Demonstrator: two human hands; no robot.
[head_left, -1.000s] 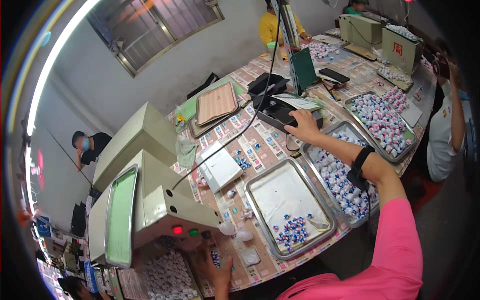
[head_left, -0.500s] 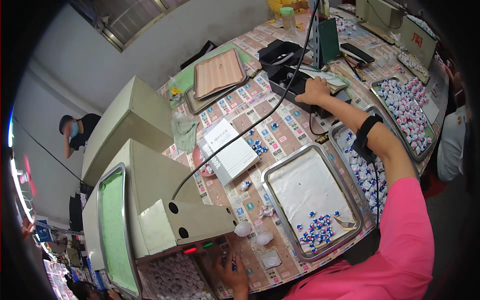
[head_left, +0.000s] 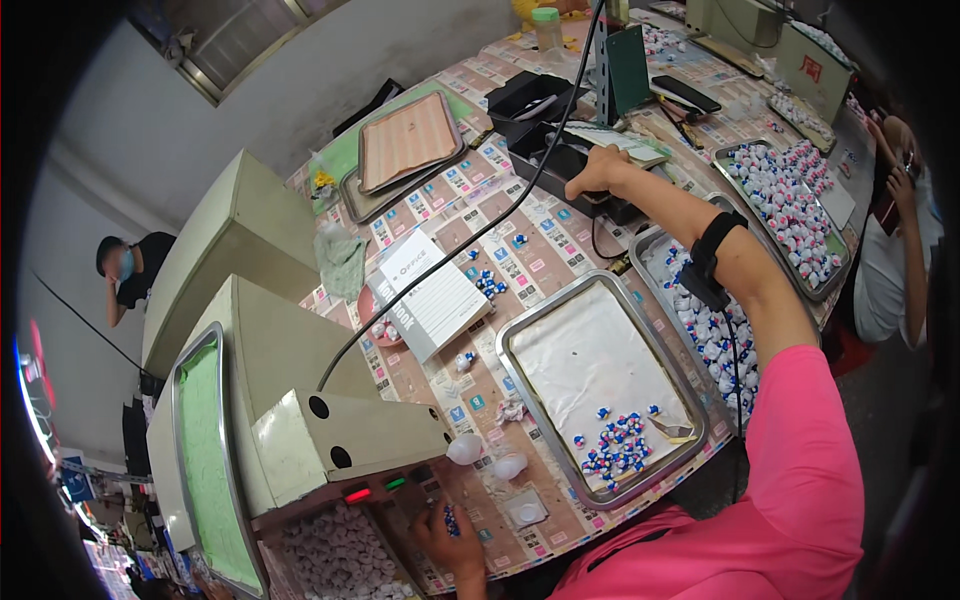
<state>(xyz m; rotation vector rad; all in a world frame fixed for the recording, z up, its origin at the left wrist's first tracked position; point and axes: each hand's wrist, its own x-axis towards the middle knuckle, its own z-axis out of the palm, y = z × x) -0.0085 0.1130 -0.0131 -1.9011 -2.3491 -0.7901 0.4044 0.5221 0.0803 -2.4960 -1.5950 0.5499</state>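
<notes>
My left hand [head_left: 447, 548] is low in the picture, beside the opening of the pale metal machine [head_left: 345, 440]. Its fingers curl round several small blue-and-white pieces [head_left: 451, 520]. Out at arm's length, my right hand [head_left: 603, 172] is at the near right end of a black box [head_left: 545, 160]. Those fingers are bent and drawn together over a dark thing that I cannot make out. Between my arms lies a metal tray [head_left: 590, 350] lined with white, with a cluster of small blue, white and red pieces [head_left: 617, 445] at its near end.
A notebook [head_left: 432, 290] partly covers a pink dish. Trays of white balls with coloured parts [head_left: 785, 210] stand to the right. Two white lumps [head_left: 509, 466] lie by the machine. A black cable [head_left: 470, 240] crosses the view. Another person's hands [head_left: 905, 180] are at far right.
My right hand's fingers have drawn together at the black box's edge, where they were more spread. My left hand stays beside the machine with its pieces. The whole view has shifted slightly.
</notes>
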